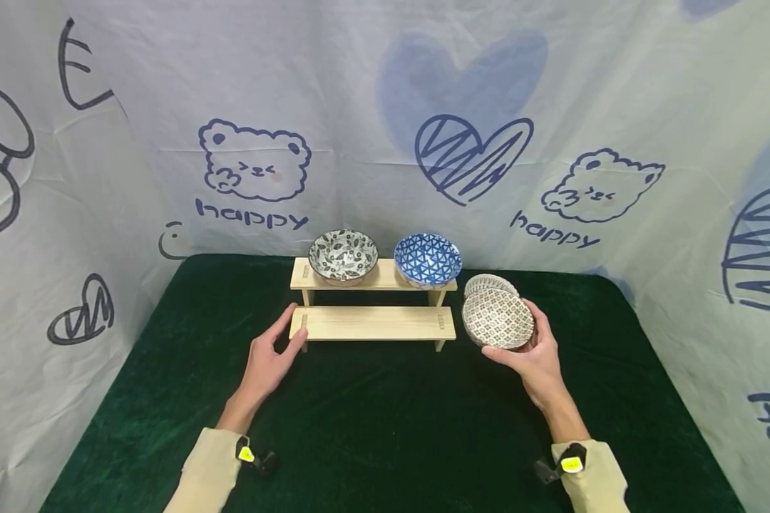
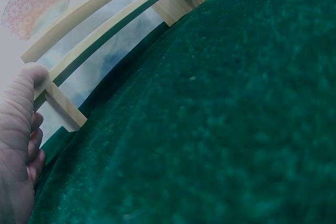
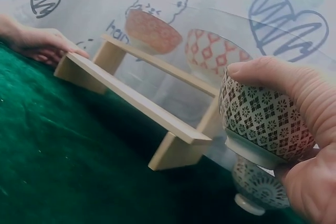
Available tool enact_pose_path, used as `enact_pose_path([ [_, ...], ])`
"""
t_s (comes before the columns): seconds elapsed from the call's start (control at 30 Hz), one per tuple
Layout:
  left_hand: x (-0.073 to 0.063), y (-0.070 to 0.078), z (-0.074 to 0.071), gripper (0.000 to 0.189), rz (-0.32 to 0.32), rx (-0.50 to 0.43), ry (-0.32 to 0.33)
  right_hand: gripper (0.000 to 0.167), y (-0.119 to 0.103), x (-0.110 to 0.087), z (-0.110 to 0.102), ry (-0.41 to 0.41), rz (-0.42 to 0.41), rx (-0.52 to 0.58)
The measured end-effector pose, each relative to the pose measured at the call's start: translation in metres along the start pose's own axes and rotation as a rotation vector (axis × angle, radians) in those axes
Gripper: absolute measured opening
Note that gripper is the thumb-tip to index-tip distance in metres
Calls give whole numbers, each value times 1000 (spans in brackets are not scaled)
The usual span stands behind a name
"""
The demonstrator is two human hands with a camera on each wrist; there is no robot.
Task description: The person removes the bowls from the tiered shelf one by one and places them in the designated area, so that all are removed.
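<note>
Head view, bowls [image 1: 343, 255] on rack [image 1: 372, 324], printed backdrop [image 1: 353, 92]

The head view is evenly lit; both wrist views look softer, hazier.

Green cloth [image 1: 385, 427], wooden stand [image 1: 372, 324]; bowls [image 1: 343, 256], upper tier [image 1: 386, 276]

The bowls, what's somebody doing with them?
Someone is busy at a small wooden stand. The right hand holds a brown-patterned bowl near the stand's right end, with another bowl partly hidden behind it. The left hand holds the stand's left end. A flowery bowl and a blue bowl sit on the upper shelf.
</note>
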State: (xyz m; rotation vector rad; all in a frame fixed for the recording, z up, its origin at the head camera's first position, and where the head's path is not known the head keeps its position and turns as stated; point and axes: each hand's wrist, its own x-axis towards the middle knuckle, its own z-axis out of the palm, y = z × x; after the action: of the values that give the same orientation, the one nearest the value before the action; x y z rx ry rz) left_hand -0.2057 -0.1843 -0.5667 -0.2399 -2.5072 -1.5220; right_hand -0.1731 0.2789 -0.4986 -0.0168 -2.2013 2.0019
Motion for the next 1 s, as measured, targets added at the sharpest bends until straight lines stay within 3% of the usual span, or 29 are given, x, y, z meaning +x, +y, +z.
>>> enact_pose_path([
  [0.8,0,-2,0,64,14,-5,6,105,11,13,-42,205,-50,162],
  [1.0,1,-1,1,64,10,-3,1,106,14,21,-52,274,-29,152],
])
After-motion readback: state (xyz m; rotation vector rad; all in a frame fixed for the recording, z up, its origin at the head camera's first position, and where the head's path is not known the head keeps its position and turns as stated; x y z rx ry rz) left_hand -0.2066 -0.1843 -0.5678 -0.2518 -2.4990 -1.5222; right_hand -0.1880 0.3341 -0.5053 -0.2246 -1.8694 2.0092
